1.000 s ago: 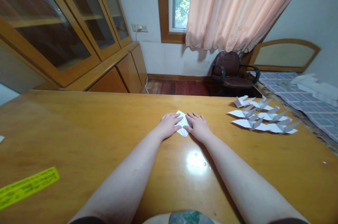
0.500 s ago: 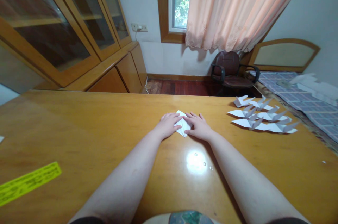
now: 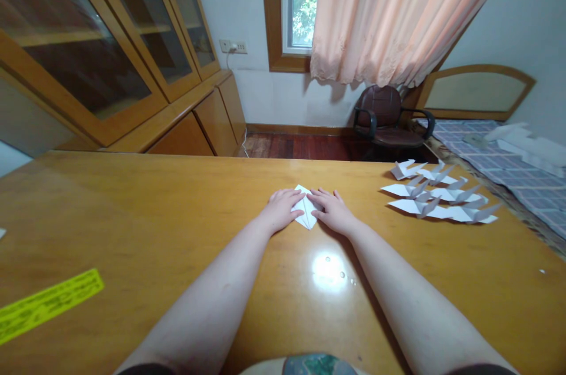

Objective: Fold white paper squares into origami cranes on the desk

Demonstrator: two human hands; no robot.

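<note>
A small white folded paper (image 3: 306, 211) lies flat on the wooden table (image 3: 132, 216), out in front of me near the middle. My left hand (image 3: 282, 209) rests on its left side, fingers stretched out and pressing down. My right hand (image 3: 333, 210) covers its right side the same way, fingers flat, fingertips on the paper's central crease. Only the middle strip and near tip of the paper show between the hands.
Several finished white paper cranes (image 3: 437, 195) lie in rows on the table's right side. A yellow printed strip (image 3: 46, 304) lies near the left front edge. Beyond the table stand a dark office chair (image 3: 384, 118), wooden cabinets (image 3: 132, 56) and a bed (image 3: 517, 168).
My right thumb has slid slightly along the paper's lower edge and drawn back. Otherwise both hands stay pressed on the paper.
</note>
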